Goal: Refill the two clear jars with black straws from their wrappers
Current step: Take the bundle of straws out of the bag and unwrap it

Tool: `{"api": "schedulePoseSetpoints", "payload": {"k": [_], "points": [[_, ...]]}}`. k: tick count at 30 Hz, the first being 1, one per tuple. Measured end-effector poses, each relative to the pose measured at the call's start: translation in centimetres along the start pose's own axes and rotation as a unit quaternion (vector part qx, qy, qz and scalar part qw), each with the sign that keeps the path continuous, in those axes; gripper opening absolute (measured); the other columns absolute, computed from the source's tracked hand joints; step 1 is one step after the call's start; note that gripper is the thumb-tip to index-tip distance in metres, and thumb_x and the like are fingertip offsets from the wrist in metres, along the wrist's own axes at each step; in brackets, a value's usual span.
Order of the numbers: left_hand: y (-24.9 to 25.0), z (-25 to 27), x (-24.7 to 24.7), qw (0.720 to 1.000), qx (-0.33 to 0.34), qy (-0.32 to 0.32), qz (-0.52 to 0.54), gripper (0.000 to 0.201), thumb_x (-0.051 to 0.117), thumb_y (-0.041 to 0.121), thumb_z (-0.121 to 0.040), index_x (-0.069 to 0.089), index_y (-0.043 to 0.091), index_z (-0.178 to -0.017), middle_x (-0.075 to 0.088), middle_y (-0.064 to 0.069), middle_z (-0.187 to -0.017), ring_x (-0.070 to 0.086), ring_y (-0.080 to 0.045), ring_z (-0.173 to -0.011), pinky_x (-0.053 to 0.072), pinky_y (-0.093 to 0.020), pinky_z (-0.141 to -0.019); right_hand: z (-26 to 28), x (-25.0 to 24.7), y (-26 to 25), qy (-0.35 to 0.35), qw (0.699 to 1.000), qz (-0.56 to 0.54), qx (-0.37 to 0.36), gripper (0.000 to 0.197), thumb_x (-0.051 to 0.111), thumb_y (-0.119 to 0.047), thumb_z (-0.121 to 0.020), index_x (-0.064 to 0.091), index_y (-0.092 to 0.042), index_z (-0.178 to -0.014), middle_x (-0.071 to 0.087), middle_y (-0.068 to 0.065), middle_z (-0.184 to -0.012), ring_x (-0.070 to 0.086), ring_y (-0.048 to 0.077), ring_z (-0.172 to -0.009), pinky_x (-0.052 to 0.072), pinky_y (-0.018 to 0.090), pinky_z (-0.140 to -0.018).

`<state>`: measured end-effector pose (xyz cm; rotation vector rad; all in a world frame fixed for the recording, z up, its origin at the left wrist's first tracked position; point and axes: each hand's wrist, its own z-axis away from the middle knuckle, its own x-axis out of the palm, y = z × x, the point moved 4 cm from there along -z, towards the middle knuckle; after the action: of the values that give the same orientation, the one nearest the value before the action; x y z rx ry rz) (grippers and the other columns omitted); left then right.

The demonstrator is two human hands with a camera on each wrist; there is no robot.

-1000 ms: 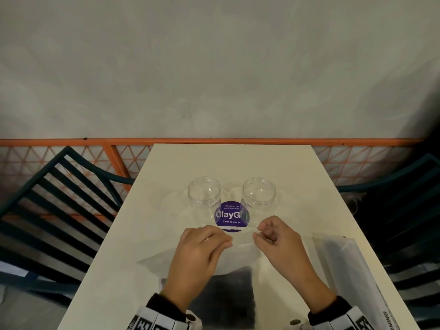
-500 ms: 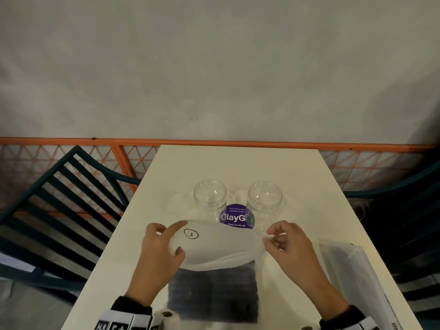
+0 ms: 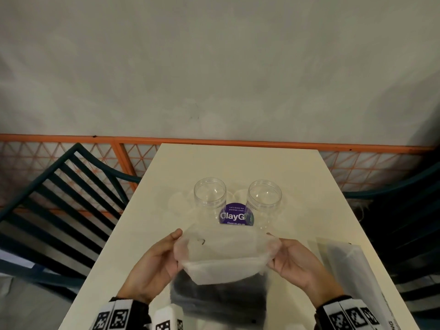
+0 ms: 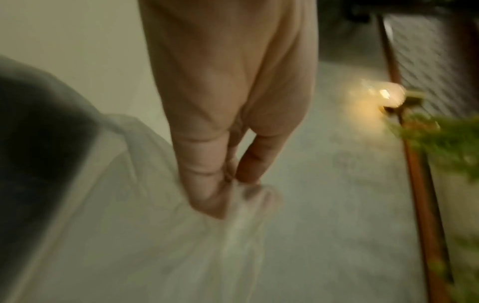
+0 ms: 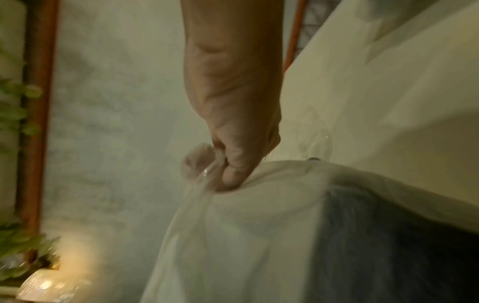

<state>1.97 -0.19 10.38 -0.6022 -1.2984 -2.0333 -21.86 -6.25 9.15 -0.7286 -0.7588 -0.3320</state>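
Two clear empty jars, one on the left [image 3: 209,196] and one on the right [image 3: 264,198], stand mid-table with their mouths up. Just in front of them I hold a frosted plastic wrapper [image 3: 223,256] with black straws [image 3: 217,297] bunched in its lower part. My left hand [image 3: 164,256] pinches the wrapper's left edge, and my right hand [image 3: 289,258] pinches its right edge. The wrapper mouth is pulled wide between them. In the left wrist view the fingers [image 4: 204,176] pinch the film; in the right wrist view the fingers [image 5: 233,164] clamp a fold of the wrapper [image 5: 259,235].
A second wrapper of black straws [image 3: 352,275] lies on the cream table [image 3: 147,225] at the right. A purple round sticker [image 3: 235,215] sits between the jars. Dark slatted chairs [image 3: 54,210] flank the table, with an orange railing [image 3: 214,140] beyond the far edge.
My hands have moved apart and turned palm-in, lifting the wrapper's top and spreading its mouth wide. One second ago they were close together at the wrapper's top edge.
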Motion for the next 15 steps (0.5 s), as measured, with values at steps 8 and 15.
{"api": "schedulePoseSetpoints", "payload": {"k": [8,15], "points": [[0.7,0.2,0.7,0.991,0.039,-0.014,-0.124,0.063,0.087,0.002,-0.033,0.057,0.013,-0.087,0.064,-0.016,-0.082,0.062,-0.023,-0.071,0.054,-0.027,-0.057,0.9,0.7,-1.9,-0.009,0.976,0.205,-0.078,0.041,0.068,-0.004,-0.078,0.047,-0.009,-0.113,0.061,0.016,-0.106,0.063,0.026,-0.094,0.057,0.030,-0.069],[1.9,0.9,1.4,0.800,0.219,0.215,-0.515,0.030,0.056,-0.010,-0.075,0.049,0.014,-0.092,0.048,-0.020,-0.088,0.049,-0.022,-0.067,0.041,-0.026,-0.058,1.2,0.0,-3.4,0.209,0.785,0.544,-0.208,0.005,0.062,-0.010,-0.086,0.065,-0.010,-0.090,0.067,0.006,-0.083,0.063,0.019,-0.072,0.056,0.026,-0.069]]}}
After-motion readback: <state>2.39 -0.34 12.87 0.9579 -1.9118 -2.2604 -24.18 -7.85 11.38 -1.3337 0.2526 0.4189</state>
